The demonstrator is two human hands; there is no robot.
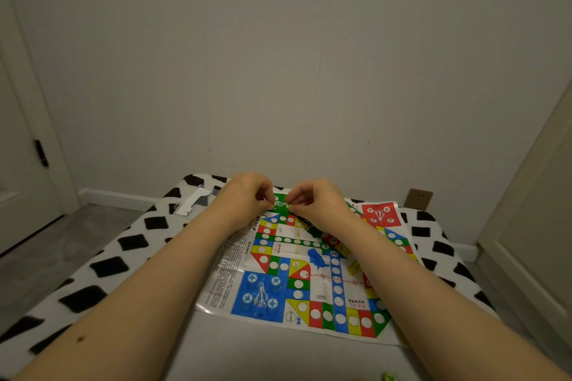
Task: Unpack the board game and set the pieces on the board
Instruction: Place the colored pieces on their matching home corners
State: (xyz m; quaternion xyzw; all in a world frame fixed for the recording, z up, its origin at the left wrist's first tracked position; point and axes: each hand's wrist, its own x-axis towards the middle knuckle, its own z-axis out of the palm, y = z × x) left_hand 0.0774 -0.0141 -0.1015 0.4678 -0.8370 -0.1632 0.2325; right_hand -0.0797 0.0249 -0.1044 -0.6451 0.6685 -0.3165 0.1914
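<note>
- Landmark: the paper game board (309, 272), a flat printed sheet with creases, lying on a black-and-white patterned surface (130, 241).
- Nearest the camera, below the board's near edge, a small green-yellow thing (388, 377) shows at the bottom frame edge; too cropped to name.
- Board's near-left corner: the blue home square (260, 297) with a white jet print; small blue pieces look to stand on its circles, too small to be sure.
- Near the board's centre, a loose heap of blue plane pieces (316, 258) lies on the sheet.
- Right of that heap, yellow pieces (356, 267) show partly beside the right forearm.
- Further toward the centre, dark green pieces (315, 230) lie just beside the right wrist.
- Both forearms reach over the board to its far side.
- Left hand (247, 195) is over the far green home square (280, 206), fingers curled, thumb and fingertips pinched narrow; what they hold is too small to tell.
- Right hand (312, 199) is just beside it, fingers curled, tips pinched on a small green piece (288, 206) at the green square.
- Far-right corner of the board: the red home square (380, 213), circles showing.
- Left of the board's far edge, a white flattened card box (193, 202) lies on the patterned surface.
- Beyond the board, a plain wall with a brown wall socket (419, 198) to the right.
</note>
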